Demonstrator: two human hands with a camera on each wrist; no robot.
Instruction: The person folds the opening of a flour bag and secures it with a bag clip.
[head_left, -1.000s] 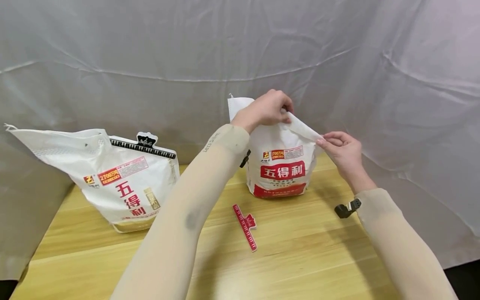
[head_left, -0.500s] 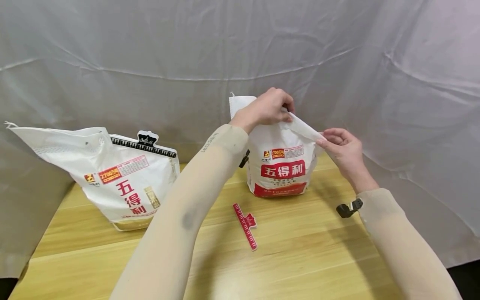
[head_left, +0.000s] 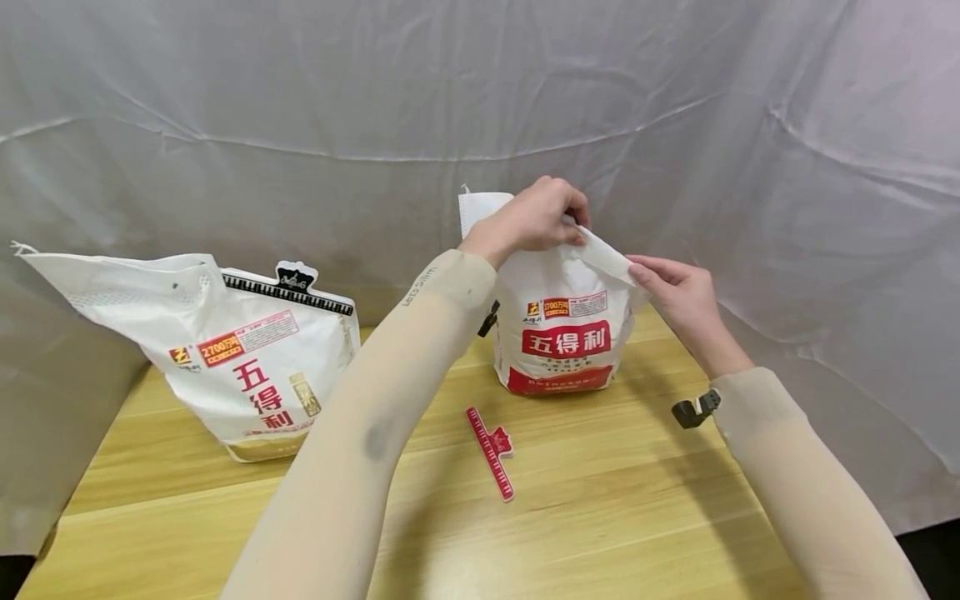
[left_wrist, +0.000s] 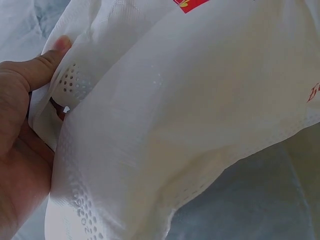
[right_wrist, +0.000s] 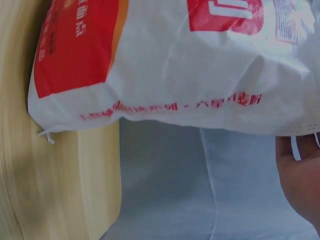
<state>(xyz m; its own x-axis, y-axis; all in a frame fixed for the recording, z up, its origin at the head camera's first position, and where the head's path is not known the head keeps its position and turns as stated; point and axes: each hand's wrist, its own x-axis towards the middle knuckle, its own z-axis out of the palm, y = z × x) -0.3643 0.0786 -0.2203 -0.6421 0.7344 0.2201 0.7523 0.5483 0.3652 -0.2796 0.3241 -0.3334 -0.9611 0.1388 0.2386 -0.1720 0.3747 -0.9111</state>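
A white flour bag [head_left: 567, 292] with red labels stands on the table, its top edge folded over into a sloping flap. My left hand [head_left: 534, 218] reaches across and grips the middle of that fold; in the left wrist view the thumb [left_wrist: 47, 62] presses the white fabric near a patch of small holes. At the fold's lower right end, my right hand [head_left: 681, 304] pinches the corner between thumb and fingers. The right wrist view has the bag's printed side [right_wrist: 170, 80], the right hand at its edge. A red piano-key clip [head_left: 492, 454] lies on the wood in front.
To the left stands a second white flour bag [head_left: 262, 358], its folded top held by a black piano-key clip [head_left: 288, 292] and one corner sticking out leftward. A grey curtain [head_left: 375, 108] hangs close behind the wooden table [head_left: 600, 508].
My right hand has shifted slightly left along the fold, its fingers straightening a little. My left hand, both bags and the red clip look nearly the same.
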